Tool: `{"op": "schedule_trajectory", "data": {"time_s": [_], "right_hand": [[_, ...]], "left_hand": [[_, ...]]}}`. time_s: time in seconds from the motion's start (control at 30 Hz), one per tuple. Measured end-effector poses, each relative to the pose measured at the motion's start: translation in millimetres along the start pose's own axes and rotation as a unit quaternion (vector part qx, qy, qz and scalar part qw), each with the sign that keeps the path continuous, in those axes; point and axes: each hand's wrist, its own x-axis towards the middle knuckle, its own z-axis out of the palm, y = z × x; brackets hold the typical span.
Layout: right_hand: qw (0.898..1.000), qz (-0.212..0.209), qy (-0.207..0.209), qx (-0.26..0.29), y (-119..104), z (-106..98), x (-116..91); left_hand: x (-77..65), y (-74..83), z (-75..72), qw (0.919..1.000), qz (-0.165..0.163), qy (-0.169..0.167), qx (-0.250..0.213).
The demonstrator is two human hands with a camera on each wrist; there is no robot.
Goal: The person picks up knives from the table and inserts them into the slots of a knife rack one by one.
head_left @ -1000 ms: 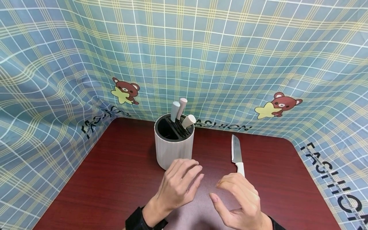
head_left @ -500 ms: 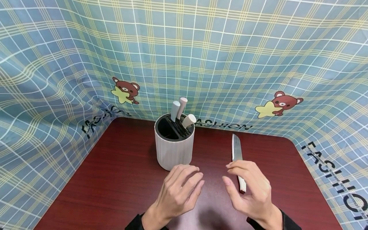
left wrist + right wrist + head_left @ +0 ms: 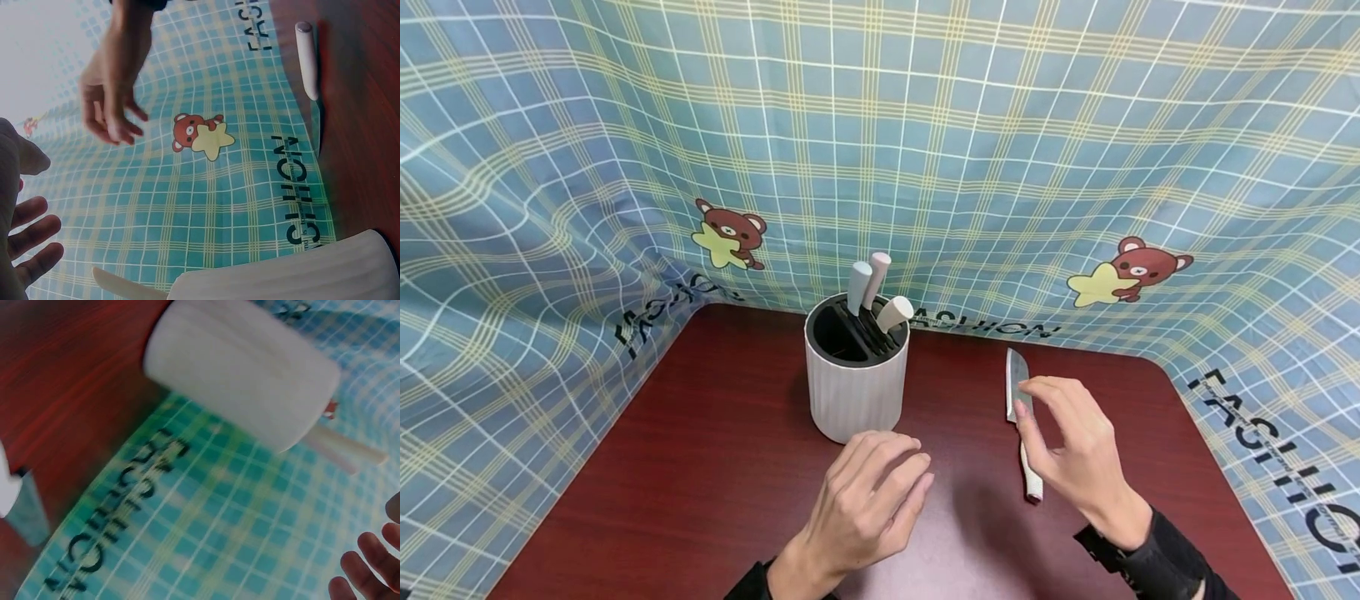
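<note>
A knife (image 3: pixel 1032 477) with a white handle lies on the dark red table, its blade toward the back. My right hand (image 3: pixel 1078 442) hovers above and to the right of it, thumb and fingers apart with nothing between them, covering part of the blade in the head view. Left of centre stands a white ribbed knife holder (image 3: pixel 856 398) with a black insert; three pale handles stick up from its slots. My left hand (image 3: pixel 868 508) is held in front of the holder, its fingers loosely bent around nothing. The left wrist view shows the knife (image 3: pixel 306 59) apart from both hands.
A blue-green checked cloth (image 3: pixel 955 167) with printed bears and lettering hangs behind and on both sides of the table (image 3: pixel 700 467). The holder has a wide open compartment on its left side.
My right hand has moved right and farther back, from in front of the knife to beside its blade; the handle now shows. The left hand stays almost still, and the holder stands unmoved.
</note>
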Motion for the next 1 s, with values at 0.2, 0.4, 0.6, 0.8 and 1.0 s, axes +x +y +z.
{"op": "schedule_trajectory", "data": {"time_s": [0.2,0.4,0.6,0.8,1.0], "right_hand": [[0.995,0.048,-0.071,-0.046,28,-3,-18],[0.989,0.063,-0.113,-0.070,47,-2,-32],[0.977,0.067,-0.179,-0.097,67,-2,-51],[0.962,0.061,-0.243,-0.109,83,1,-69],[0.954,0.059,-0.273,-0.109,93,3,-81]], "left_hand": [[1.2,1.5,-2.4,1.0000,0.005,0.000,0.000],[2.6,2.1,-4.0,1.0000,0.006,-0.001,0.002],[1.8,2.2,-3.8,1.0000,0.005,-0.003,0.000],[-0.7,2.3,-3.0,1.0000,0.007,-0.006,0.000],[-1.8,1.2,-3.4,0.9999,0.007,-0.009,0.001]]}}
